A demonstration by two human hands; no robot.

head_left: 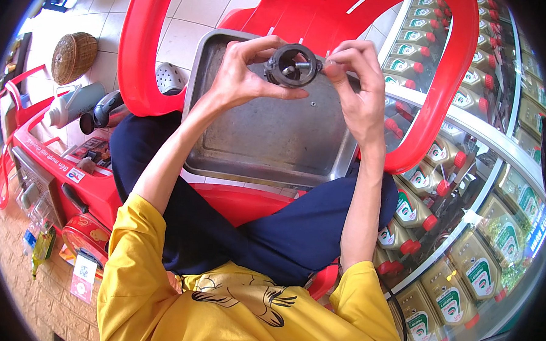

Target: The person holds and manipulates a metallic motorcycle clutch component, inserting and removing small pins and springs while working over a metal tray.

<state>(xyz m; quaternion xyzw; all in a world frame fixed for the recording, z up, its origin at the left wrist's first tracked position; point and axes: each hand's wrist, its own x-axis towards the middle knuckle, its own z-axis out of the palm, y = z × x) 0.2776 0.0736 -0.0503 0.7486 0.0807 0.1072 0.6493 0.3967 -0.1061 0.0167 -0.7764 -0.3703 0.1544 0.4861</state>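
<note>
My left hand (244, 74) grips a black ring-shaped part (273, 70) from its left side, thumb beneath it. Metal bolt-like pieces (301, 66) show inside the ring's opening. Against the ring's right side, my right hand (355, 87) has its fingertips pinched together; whatever lies between them is too small to tell. Below both hands is a scuffed rectangular metal tray (266, 152) on a red plastic chair (321, 10), with a tiny metal piece (313, 103) lying in it.
A glass display case (492, 161) full of gold bottles (437, 154) runs along the right. At the left are a red table (103, 199) with assorted items, a wicker basket (73, 56), a grey clog (168, 77) and a brushed dark-and-silver container (100, 117).
</note>
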